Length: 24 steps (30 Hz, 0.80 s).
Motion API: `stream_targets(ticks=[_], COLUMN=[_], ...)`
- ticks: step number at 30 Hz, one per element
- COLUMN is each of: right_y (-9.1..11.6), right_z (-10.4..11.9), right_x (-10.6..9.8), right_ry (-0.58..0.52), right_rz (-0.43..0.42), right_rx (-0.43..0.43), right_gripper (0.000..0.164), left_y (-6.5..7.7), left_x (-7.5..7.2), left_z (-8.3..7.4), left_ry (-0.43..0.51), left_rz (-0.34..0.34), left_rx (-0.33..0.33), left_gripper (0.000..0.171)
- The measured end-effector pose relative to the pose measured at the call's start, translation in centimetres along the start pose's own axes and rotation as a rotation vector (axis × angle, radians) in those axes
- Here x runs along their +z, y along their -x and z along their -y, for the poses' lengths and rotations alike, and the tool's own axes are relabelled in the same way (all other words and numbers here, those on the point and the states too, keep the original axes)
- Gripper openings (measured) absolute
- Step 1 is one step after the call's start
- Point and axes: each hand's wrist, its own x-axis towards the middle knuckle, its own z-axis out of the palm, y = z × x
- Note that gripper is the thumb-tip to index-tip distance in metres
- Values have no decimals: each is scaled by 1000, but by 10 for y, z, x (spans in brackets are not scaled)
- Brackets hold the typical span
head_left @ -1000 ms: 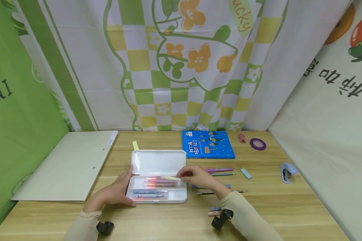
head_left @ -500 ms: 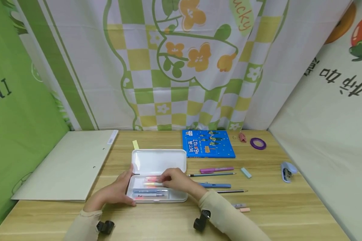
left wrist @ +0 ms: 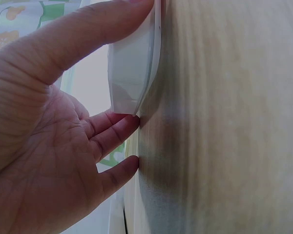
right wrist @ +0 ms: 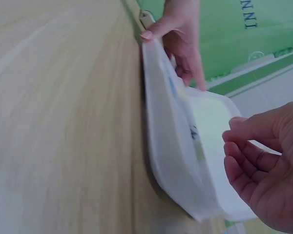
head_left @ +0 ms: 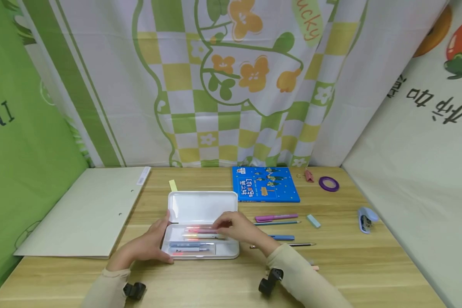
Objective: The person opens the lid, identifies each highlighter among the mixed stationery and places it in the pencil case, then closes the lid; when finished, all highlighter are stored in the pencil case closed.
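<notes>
A white pencil case (head_left: 228, 250) lies on the table with its lid (head_left: 202, 207) tipped back. Several pens (head_left: 202, 230) lie in its rear part, and more pens (head_left: 186, 248) lie in the front compartment. My left hand (head_left: 148, 244) holds the left end of the case, thumb at the front corner and fingers toward the back; the left wrist view shows the thumb along its wall. My right hand (head_left: 240, 226) hovers over the right side of the case. In the right wrist view its fingers (right wrist: 244, 168) are loosely bent with nothing visible between them.
To the right lie a purple pen (head_left: 276, 217), pencils (head_left: 279, 223), a blue pen (head_left: 285, 238) and an eraser (head_left: 313, 221). A stapler (head_left: 366, 220), purple tape roll (head_left: 329, 184), pink binder clip (head_left: 309, 176) and blue book (head_left: 267, 185) stand farther off. A large pale folder (head_left: 84, 209) lies left.
My right hand carried a light pen leftward into the rear part of the case, let it go among the others, then drew back a little right. The left hand stayed put.
</notes>
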Motion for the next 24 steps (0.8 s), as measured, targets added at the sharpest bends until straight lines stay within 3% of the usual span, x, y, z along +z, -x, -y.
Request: stream_targets(ticks=[10, 17, 24], right_y=[61, 114, 145], right_z=[-19, -42, -61], right_x=[-52, -73, -87], right_ry=[-187, -176, -133], right_rz=[24, 102, 153], right_rx=[56, 114, 74], right_gripper=[18, 21, 21], left_y=[0, 0, 0], left_x=[-1, -1, 0], left_z=[-2, -1, 0], left_ry=[3, -9, -6], left_rz=[6, 0, -6], left_rx=[7, 13, 20], left_gripper=[134, 134, 134])
